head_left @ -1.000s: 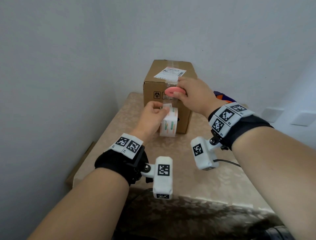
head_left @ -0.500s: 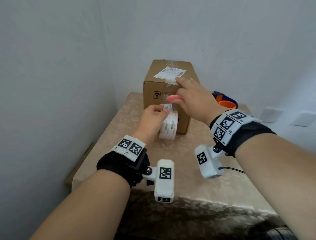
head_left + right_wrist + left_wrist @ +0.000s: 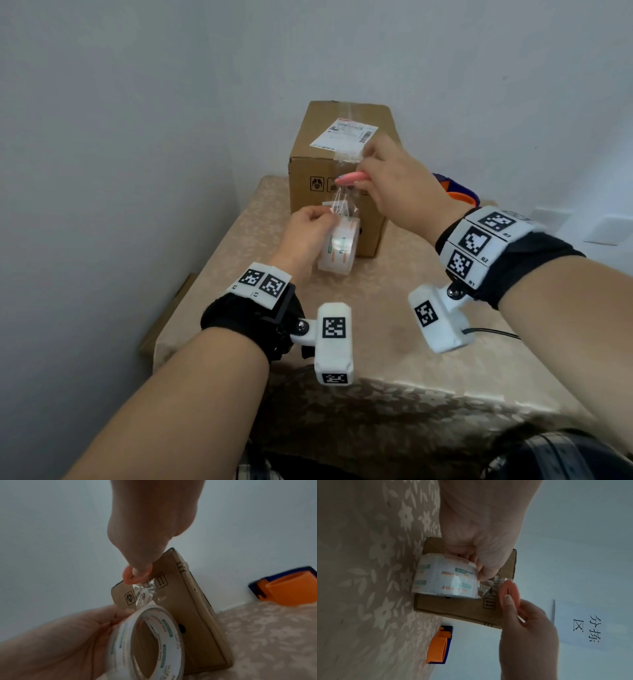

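Observation:
A brown cardboard box with a white shipping label stands at the table's far edge. In front of it my left hand grips a roll of clear printed tape upright. My right hand pinches a small pink oval cutter just above the roll. A crumpled strip of loose tape runs from the roll up to the cutter, in front of the box's face.
An orange and blue tape dispenser lies at the back right of the box. The table has a beige floral cloth and sits in a corner between grey walls. A flat cardboard piece lies on the floor left.
My right hand came off the box's top edge and brought the pink cutter down to the loose tape above the roll. The left hand kept the roll nearly still.

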Demonstrator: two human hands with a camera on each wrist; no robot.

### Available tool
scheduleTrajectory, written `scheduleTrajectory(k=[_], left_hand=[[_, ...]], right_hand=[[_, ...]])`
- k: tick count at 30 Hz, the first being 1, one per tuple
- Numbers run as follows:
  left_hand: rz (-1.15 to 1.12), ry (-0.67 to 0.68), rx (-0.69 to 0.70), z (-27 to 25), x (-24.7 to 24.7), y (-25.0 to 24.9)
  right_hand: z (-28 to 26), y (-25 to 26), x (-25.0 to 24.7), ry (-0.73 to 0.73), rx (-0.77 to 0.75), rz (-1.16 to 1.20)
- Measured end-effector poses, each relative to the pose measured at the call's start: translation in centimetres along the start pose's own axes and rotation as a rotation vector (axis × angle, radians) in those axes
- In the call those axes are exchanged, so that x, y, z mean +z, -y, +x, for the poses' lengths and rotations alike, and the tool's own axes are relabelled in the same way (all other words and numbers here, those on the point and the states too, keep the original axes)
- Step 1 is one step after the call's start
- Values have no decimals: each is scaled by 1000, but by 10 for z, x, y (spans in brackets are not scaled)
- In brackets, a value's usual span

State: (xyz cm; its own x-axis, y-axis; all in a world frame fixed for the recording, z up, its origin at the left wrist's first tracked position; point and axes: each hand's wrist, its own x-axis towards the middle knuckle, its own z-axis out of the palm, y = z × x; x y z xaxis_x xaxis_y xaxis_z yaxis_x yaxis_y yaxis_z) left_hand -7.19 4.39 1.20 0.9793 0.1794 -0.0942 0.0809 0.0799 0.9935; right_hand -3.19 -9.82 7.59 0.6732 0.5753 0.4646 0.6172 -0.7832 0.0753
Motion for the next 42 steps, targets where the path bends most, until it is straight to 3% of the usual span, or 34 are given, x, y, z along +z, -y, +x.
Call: scheduleTrajectory(k=[5,13,27,42], left_hand=[[-4,-46,45,1,4,0],[-38,-84,77,2,8,3],[-20,-156,110,9,10,5],[39,-180,86,8,11,2]], right_hand=[[-8,4,5,148,0,36],[-7,16,7,144,50,-28],[6,27,8,282,-54,-83],[2,3,12,332,-69,-72]])
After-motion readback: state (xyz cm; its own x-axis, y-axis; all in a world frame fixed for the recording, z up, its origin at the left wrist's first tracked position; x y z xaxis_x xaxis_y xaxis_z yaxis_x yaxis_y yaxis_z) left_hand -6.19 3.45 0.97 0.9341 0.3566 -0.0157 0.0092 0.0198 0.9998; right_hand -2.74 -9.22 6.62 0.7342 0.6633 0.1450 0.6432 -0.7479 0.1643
